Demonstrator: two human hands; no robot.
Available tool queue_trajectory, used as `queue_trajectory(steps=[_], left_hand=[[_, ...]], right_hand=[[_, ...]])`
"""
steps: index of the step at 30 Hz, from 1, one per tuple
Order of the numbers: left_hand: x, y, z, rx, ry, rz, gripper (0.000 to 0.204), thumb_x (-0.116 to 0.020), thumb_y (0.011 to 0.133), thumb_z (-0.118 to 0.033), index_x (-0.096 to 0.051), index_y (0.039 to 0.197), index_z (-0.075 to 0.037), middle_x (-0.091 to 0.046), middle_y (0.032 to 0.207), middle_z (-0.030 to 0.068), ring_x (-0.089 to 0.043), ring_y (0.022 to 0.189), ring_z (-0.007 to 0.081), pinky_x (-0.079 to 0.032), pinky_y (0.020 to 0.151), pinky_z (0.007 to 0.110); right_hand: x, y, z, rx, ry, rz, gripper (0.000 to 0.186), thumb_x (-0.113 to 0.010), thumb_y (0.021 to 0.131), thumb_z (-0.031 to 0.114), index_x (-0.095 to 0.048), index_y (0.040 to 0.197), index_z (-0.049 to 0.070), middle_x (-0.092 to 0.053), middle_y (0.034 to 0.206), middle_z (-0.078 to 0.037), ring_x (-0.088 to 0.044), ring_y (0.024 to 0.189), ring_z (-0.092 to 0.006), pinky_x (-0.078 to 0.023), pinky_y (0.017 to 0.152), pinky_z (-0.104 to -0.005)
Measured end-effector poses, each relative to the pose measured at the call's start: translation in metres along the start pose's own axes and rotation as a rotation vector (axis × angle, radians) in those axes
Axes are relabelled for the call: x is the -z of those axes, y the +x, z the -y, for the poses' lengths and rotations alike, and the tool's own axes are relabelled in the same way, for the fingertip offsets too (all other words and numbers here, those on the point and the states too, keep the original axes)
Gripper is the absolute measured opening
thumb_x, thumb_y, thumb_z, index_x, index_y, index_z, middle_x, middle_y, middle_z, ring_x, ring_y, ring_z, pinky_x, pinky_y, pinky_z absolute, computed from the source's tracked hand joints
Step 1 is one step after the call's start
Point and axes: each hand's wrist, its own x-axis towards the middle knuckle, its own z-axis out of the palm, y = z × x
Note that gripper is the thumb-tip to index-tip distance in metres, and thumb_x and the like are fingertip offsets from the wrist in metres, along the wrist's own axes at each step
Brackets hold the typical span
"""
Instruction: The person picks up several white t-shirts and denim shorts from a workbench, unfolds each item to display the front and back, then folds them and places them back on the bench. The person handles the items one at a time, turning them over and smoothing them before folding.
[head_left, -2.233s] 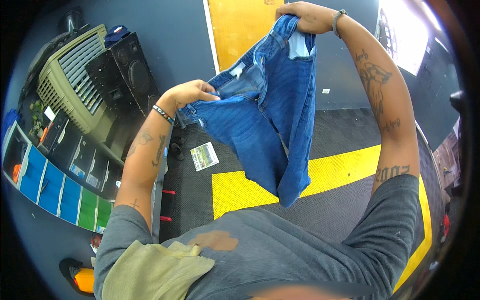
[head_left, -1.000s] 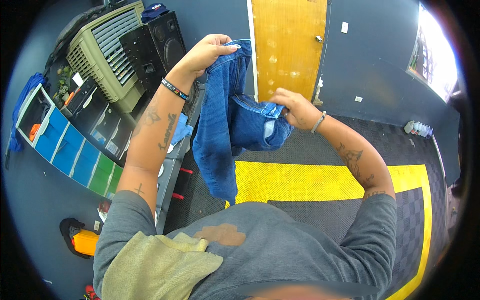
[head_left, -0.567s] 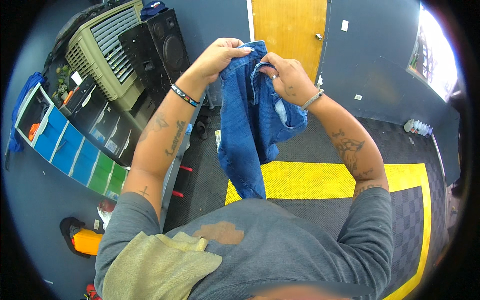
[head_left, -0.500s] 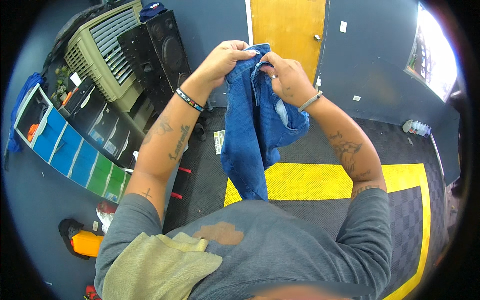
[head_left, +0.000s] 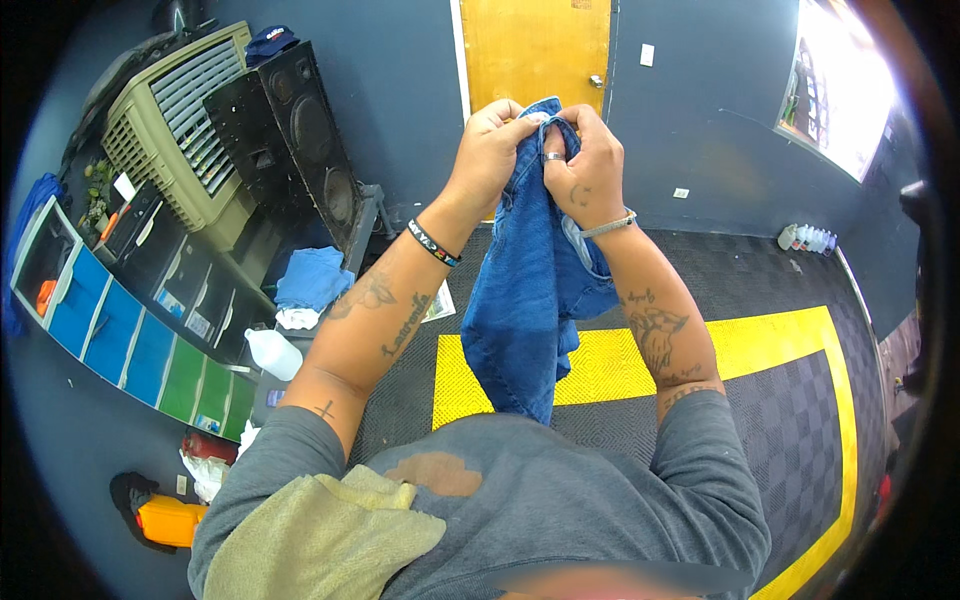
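Note:
A pair of blue jeans (head_left: 525,300) hangs down in front of me, gathered lengthwise, its lower part reaching toward my chest. With fingers pinched, my left hand (head_left: 492,145) grips the left side of the waistband at the top. My right hand (head_left: 588,165), wearing a ring, pinches the waistband's right side close against the left hand. A pale pocket lining shows below the right wrist. The fingertips meet near the waistband's top edge, and folds of denim partly hide them. Over my left shoulder lies a yellowish towel (head_left: 320,535).
On the left stand a drawer unit (head_left: 145,320) with blue and green fronts, a beige air cooler (head_left: 185,130) and black speakers (head_left: 300,140). Folded blue cloth (head_left: 312,278) and a white jug (head_left: 273,353) are nearby. A yellow door (head_left: 530,60) is ahead; bottles (head_left: 808,239) stand far right.
Both hands have come closer together at the waistband, and the jeans hang narrower. The view has shifted, bringing the folded blue cloth and white jug into sight on the left.

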Motion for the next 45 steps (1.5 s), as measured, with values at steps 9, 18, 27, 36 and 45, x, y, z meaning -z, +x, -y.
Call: queue_trajectory(steps=[9,18,27,36,45], left_hand=[[-0.001,-0.016,0.002,-0.174,0.1,0.189,0.02,-0.069,0.101,-0.018,-0.065,0.108,0.0,-0.07,0.091,0.0025,-0.063,0.079,0.0036,-0.049,0.068,0.02],[0.01,-0.017,0.006,-0.23,0.229,0.085,0.023,-0.072,0.1,-0.017,-0.079,0.106,0.004,-0.074,0.086,0.0008,-0.063,0.077,0.0049,-0.049,0.068,0.021],[0.029,-0.03,-0.005,-0.088,-0.08,0.236,0.018,-0.076,0.096,-0.012,-0.08,0.105,0.003,-0.077,0.089,0.0034,-0.065,0.077,0.0049,-0.051,0.07,0.022],[0.018,-0.026,-0.013,-0.238,0.467,0.112,0.022,-0.07,0.097,-0.017,-0.075,0.099,0.004,-0.071,0.083,0.0016,-0.061,0.075,0.0068,-0.049,0.066,0.025],[0.031,-0.053,0.01,-0.179,0.343,0.277,0.023,-0.063,0.102,-0.019,-0.069,0.1,0.002,-0.062,0.081,-0.0015,-0.054,0.077,0.0073,-0.047,0.069,0.029]], right_hand=[[0.032,0.016,0.013,-0.127,0.05,0.19,0.017,-0.067,0.087,0.004,-0.073,0.102,-0.004,-0.074,0.092,-0.019,-0.073,0.086,-0.0311,-0.057,0.081,-0.0371],[0.045,0.027,0.006,-0.335,0.271,0.456,0.016,-0.074,0.093,0.007,-0.076,0.102,-0.006,-0.077,0.089,-0.01,-0.067,0.076,-0.0123,-0.055,0.072,-0.028],[0.045,0.029,0.018,0.163,0.078,0.464,0.005,-0.066,0.095,0.001,-0.065,0.095,-0.004,-0.068,0.085,-0.02,-0.066,0.076,-0.0321,-0.053,0.071,-0.0392],[0.028,0.018,0.011,0.21,-0.035,0.367,0.006,-0.065,0.094,0.002,-0.061,0.098,-0.001,-0.064,0.094,-0.021,-0.066,0.087,-0.0414,-0.054,0.079,-0.0446],[0.027,0.025,-0.011,0.092,-0.11,0.79,0.02,-0.068,0.099,0.016,-0.064,0.086,0.002,-0.061,0.073,-0.021,-0.063,0.071,-0.0425,-0.05,0.063,-0.0449]])
